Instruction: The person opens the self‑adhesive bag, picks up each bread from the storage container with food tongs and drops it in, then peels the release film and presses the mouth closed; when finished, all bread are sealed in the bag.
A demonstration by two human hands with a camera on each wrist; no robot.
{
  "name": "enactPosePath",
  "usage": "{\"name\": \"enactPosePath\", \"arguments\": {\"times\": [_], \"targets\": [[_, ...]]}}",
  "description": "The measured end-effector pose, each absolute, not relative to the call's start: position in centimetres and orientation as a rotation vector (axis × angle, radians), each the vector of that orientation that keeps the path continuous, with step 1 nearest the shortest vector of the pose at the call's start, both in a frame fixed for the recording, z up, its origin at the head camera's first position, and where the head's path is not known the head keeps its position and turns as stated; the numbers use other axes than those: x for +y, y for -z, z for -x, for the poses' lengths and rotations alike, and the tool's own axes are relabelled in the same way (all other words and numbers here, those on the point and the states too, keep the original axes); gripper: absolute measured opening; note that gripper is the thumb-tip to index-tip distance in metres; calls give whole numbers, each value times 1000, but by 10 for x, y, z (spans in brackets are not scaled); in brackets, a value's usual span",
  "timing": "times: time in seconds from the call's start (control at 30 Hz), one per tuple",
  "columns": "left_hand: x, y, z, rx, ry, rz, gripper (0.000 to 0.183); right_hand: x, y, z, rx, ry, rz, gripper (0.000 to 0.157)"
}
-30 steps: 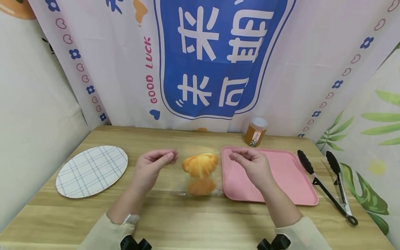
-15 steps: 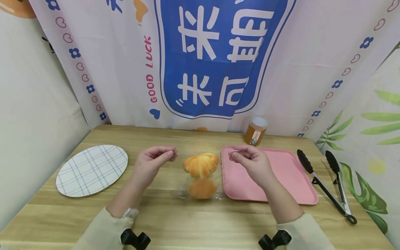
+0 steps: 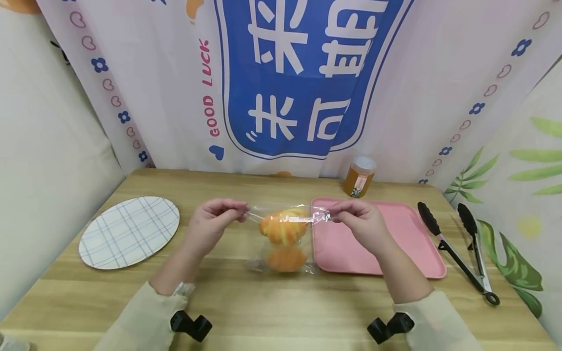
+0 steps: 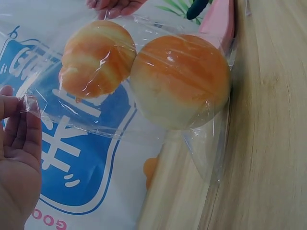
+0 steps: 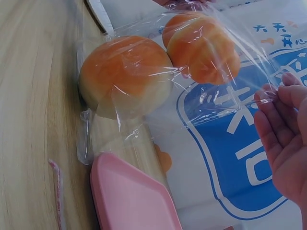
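Observation:
A clear plastic bag (image 3: 320, 215) stretches between my two hands, upright over the middle of the table. Inside it, a ridged, croissant-like bread roll (image 3: 283, 226) sits above a round bun (image 3: 287, 258) with a browned top. My left hand (image 3: 210, 224) pinches the bag's upper left corner between thumb and fingers. On the other side, my right hand (image 3: 362, 224) pinches the upper right corner. Both wrist views show the plastic gathered at the fingertips, and the bag's lower end right at the tabletop.
On the left lies a white checked oval plate (image 3: 129, 233). A pink tray (image 3: 408, 243) is just right of the bag, with black-tipped tongs (image 3: 463, 268) beyond it. An amber jar (image 3: 360, 176) stands at the back. A thin red-and-white strip (image 5: 57, 191) lies on the table (image 3: 281, 312).
My hands have drawn slightly apart, and the bag's upper edge now shows taut and shiny between them. The head view has tilted down a little. Plate, tray, tongs and jar stay put.

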State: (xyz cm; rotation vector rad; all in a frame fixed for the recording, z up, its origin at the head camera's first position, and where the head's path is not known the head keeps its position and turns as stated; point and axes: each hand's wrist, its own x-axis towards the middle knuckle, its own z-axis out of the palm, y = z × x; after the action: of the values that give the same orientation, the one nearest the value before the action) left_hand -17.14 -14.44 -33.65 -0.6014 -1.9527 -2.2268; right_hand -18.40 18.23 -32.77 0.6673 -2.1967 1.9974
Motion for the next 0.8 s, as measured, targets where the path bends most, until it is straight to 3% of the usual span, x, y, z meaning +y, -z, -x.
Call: {"name": "enactPosePath", "arguments": {"times": [0.27, 0.43, 0.67, 0.8], "targets": [[-145, 328, 171, -2079, 2115, 622, 37, 183, 325, 185, -2180, -1986, -706, 45], [-143, 324, 169, -2035, 2140, 696, 37, 184, 321, 184, -2169, -2002, -766, 36], [-135, 322, 168, -2116, 2007, 571, 7, 183, 316, 181, -2256, -1970, -705, 27], [-133, 323, 168, -2158, 1957, 502, 10, 182, 316, 181, -2357, -1942, -552, 26]]}}
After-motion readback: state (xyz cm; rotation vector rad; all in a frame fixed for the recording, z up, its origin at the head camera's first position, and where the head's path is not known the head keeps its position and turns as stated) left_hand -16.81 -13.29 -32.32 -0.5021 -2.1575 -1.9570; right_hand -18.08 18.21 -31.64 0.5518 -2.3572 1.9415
